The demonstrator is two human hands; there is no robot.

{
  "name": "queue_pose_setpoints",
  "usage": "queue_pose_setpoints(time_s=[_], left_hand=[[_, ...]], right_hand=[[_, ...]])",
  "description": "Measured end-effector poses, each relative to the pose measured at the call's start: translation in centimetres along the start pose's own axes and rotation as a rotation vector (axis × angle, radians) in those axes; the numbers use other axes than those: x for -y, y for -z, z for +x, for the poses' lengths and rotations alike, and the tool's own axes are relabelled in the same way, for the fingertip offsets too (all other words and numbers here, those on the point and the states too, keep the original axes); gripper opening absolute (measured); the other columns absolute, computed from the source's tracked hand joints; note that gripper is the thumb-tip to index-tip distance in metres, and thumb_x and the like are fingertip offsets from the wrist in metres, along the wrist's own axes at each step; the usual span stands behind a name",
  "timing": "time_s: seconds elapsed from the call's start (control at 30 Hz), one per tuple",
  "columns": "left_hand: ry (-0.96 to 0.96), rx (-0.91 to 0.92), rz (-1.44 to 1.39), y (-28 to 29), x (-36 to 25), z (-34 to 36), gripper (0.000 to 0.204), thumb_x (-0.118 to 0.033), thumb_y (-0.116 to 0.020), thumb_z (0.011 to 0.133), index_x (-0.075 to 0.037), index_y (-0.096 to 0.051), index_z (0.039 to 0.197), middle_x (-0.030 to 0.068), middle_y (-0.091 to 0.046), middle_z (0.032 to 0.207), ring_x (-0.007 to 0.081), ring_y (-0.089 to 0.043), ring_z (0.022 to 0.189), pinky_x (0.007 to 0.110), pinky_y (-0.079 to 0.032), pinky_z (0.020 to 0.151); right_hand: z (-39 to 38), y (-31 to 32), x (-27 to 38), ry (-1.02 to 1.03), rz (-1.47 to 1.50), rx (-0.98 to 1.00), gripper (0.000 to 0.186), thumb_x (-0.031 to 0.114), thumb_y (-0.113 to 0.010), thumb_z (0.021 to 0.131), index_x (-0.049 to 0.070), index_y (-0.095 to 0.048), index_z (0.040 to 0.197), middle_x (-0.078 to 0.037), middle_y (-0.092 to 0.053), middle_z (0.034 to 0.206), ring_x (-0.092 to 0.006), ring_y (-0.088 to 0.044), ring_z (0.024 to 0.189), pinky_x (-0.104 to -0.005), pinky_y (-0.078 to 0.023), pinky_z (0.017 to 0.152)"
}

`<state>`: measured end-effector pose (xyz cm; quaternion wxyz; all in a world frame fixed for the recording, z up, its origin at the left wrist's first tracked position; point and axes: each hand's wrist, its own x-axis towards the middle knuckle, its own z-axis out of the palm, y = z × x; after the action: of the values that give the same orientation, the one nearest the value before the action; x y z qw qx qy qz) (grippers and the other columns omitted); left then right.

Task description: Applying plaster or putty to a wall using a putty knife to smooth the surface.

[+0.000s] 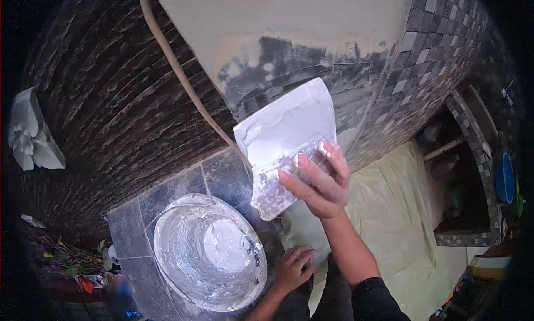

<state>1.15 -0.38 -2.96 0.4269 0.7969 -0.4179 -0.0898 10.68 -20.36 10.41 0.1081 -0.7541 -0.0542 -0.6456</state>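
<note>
My right hand [328,185] grips a wide putty spreader [292,121] by its near edge, fingers bent over its face. Smooth white putty coats the spreader's broad far part, and white smears mark my fingertips. Beyond it is a wall patch [300,60], where pale filler partly covers a dark surface. Low in the middle, my left hand [295,268] rests by my leg, loosely bent and with nothing visible in it. To its left stands a round tub [211,252], its inner walls crusted white and more white material at the bottom.
Grey tiles [133,226] lie under the tub. A beige hose [178,71] hangs along the dark ribbed stone wall [111,110]. Pale green sheeting [389,210] covers the right side, near mosaic-edged shelving [484,171] and a blue basin [504,178]. A white wall fixture [34,129] is at far left.
</note>
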Motion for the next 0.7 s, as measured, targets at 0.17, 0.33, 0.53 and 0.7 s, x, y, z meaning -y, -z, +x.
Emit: queue_pose_setpoints(time_s=[0.17, 0.33, 0.53, 0.7], left_hand=[[0.029, 0.0, -0.057, 0.2, -0.6, 0.8, 0.026, -0.002, -0.067, 0.074, -0.009, -0.067, 0.099, 0.0106, -0.064, 0.096, 0.0306, -0.063, 0.087, 0.04, -0.052, 0.079], [0.048, -0.014, -0.032, 0.2, -0.4, 0.4, 0.026, -0.003, -0.068, 0.074, -0.011, -0.068, 0.099, 0.0102, -0.064, 0.096, 0.0301, -0.064, 0.089, 0.041, -0.052, 0.08], [0.057, -0.029, -0.015, 0.2, -0.5, 0.9, 0.022, -0.004, -0.068, 0.075, -0.008, -0.065, 0.097, 0.0076, -0.063, 0.097, 0.0289, -0.064, 0.087, 0.039, -0.052, 0.077], [0.067, -0.001, -0.045, 0.6, -1.4, 1.4, 0.022, -0.004, -0.067, 0.075, -0.008, -0.065, 0.097, 0.0081, -0.063, 0.097, 0.0291, -0.064, 0.086, 0.04, -0.052, 0.076]], right_hand=[[-0.9, -2.0, -1.8, 0.013, -0.025, 0.006, 0.028, 0.019, -0.067, 0.079, 0.025, -0.075, 0.106, 0.007, -0.063, 0.122, -0.0232, -0.055, 0.112, -0.0376, -0.05, 0.091], [-1.8, -3.6, -2.1, -0.036, 0.021, 0.108, 0.027, 0.018, -0.061, 0.085, 0.021, -0.073, 0.11, 0.003, -0.062, 0.128, -0.024, -0.054, 0.115, -0.0383, -0.05, 0.094], [-6.1, -3.6, -2.1, -0.104, 0.01, 0.212, 0.028, 0.017, -0.061, 0.085, 0.019, -0.072, 0.111, 0.002, -0.062, 0.128, -0.0246, -0.053, 0.117, -0.0389, -0.049, 0.096], [-7.4, -0.6, -1.6, -0.142, 0.015, 0.315, 0.029, 0.016, -0.061, 0.085, 0.02, -0.072, 0.111, 0.002, -0.063, 0.126, -0.0259, -0.054, 0.117, -0.0394, -0.049, 0.097]])
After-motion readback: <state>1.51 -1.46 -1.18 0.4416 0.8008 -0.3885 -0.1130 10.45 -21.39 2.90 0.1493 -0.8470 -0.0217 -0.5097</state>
